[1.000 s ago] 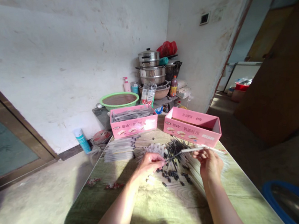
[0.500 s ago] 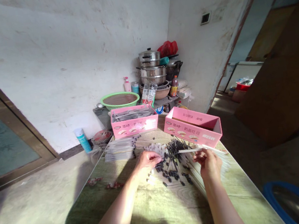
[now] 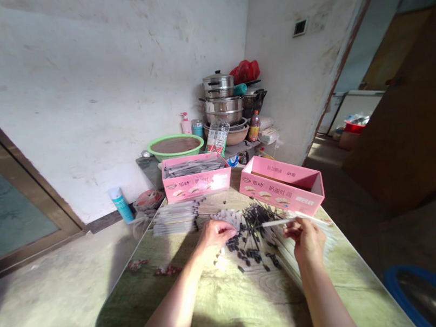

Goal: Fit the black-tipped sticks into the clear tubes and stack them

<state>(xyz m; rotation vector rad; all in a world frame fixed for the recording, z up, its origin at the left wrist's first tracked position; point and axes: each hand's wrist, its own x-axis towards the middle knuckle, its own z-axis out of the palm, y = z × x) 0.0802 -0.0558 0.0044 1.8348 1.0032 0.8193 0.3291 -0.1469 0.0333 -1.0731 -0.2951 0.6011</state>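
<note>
My left hand (image 3: 215, 235) is pinched closed beside a heap of small translucent white pieces (image 3: 228, 217); what its fingertips hold is too small to make out. In my right hand (image 3: 308, 237) is a thin white tube (image 3: 274, 223), gripped near one end and pointing left. Small black caps (image 3: 250, 254) lie scattered between my hands. Behind them is a tangle of thin black sticks (image 3: 259, 214). A bundle of long whitish tubes (image 3: 287, 254) lies partly under my right hand. Stacked clear tubes with dark ends (image 3: 177, 217) lie to the left.
A pink box (image 3: 197, 183) filled with greyish tubes stands at the table's back. Another pink box (image 3: 281, 187), angled, stands right of it. Behind are a green basin (image 3: 177, 153), steel pots (image 3: 223, 109) and a bottle (image 3: 253, 126). A blue-rimmed tub (image 3: 428, 285) stands right of the table (image 3: 239, 308).
My right hand has shifted very slightly to the right and down with the white tube. My left hand stays in place.
</note>
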